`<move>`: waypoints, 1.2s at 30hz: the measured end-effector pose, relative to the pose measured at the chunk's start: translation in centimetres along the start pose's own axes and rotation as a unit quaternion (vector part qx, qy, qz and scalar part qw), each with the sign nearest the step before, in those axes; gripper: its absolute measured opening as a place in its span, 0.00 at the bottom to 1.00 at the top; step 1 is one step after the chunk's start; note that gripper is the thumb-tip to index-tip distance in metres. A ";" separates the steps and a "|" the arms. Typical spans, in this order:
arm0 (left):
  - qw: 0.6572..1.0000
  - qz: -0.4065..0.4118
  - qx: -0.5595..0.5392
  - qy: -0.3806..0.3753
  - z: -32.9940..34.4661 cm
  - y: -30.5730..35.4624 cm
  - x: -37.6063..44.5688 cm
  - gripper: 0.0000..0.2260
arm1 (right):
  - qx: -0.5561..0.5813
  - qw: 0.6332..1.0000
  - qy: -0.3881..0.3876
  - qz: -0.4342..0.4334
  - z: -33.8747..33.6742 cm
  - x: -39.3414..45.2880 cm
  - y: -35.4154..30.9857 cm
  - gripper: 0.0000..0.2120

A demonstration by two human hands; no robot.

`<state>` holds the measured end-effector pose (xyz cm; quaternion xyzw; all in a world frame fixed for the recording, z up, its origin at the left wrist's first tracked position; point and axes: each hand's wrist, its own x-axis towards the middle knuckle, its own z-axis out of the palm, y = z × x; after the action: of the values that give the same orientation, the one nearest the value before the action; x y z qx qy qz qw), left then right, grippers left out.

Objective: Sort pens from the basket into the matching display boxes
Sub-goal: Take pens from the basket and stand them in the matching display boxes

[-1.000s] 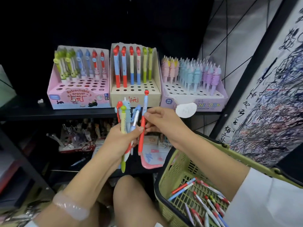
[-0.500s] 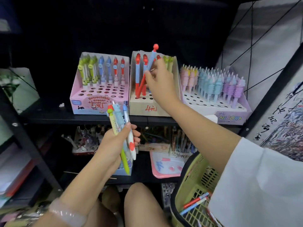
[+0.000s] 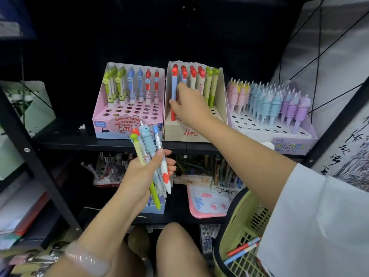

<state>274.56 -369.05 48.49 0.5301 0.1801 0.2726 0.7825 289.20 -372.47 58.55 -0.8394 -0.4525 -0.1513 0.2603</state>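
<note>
Black metal shelving (image 3: 111, 143) fills our view, and on its upper shelf we see three display boxes side by side. At the left, the pink box (image 3: 111, 124), printed "Retractable eraser", holds a back row of green, blue and red pieces, with its front holes bare. Next to it, touching, stands the beige box (image 3: 219, 108), marked 4 in red on its front, with red-capped and green-capped pens upright along the back. At the right, the lilac unicorn box (image 3: 289, 145) carries rows of pink, blue and purple ribbed pens.

Our right hand (image 3: 191, 106) reaches over the beige box, palm down, with thumb and fingers closed on the blue-and-red pen (image 3: 174, 90), which stands upright at the box's left edge with its red lower end down at the hole plate (whether it is fully seated we cannot tell).

Our left hand (image 3: 142, 176) is raised below the shelf, in front of the pink box, its fingers and thumb curled around a bundle of pens (image 3: 148, 148): a yellow-green one with a red cap, a blue ribbed unicorn one, a white one with red spots and a blue cap. Their tops point up, and their tips stick out below the palm. A pale bracelet (image 3: 87, 258) circles that wrist.

At the lower right, the green basket (image 3: 237, 222) sits near our knee, with a few red and blue pens (image 3: 242, 249) lying in it, partly hidden by our white sleeve (image 3: 319, 226).
</note>
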 end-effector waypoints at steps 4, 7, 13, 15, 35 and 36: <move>1.000 0.013 0.006 0.013 0.0 0.4 -0.3 0.08 | -0.009 0.999 -0.017 0.036 0.2 -0.5 -0.1 0.10; 0.999 0.024 0.010 0.023 -0.2 0.9 -0.4 0.08 | 0.039 0.997 0.019 0.057 -0.4 -1.5 -0.1 0.10; 0.998 0.031 0.026 0.050 -0.2 1.6 0.1 0.05 | 0.279 0.948 -0.125 0.085 -0.1 -4.5 -2.7 0.14; 0.997 0.030 0.031 0.062 -0.2 1.7 0.2 0.03 | 0.328 0.930 -0.140 0.090 0.3 -4.4 -3.2 0.13; 0.994 0.018 -0.032 0.107 -6.6 5.6 2.3 0.09 | 0.311 0.945 0.093 0.036 -1.3 5.9 -6.9 0.08; 0.993 0.019 -0.035 0.107 -6.8 5.8 2.4 0.08 | 0.276 0.955 0.110 0.020 -1.1 6.6 -6.9 0.08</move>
<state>271.18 -360.94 51.35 0.4732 0.2430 0.3487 0.7717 286.98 -365.42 64.80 -0.7220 -0.4282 -0.1070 0.5328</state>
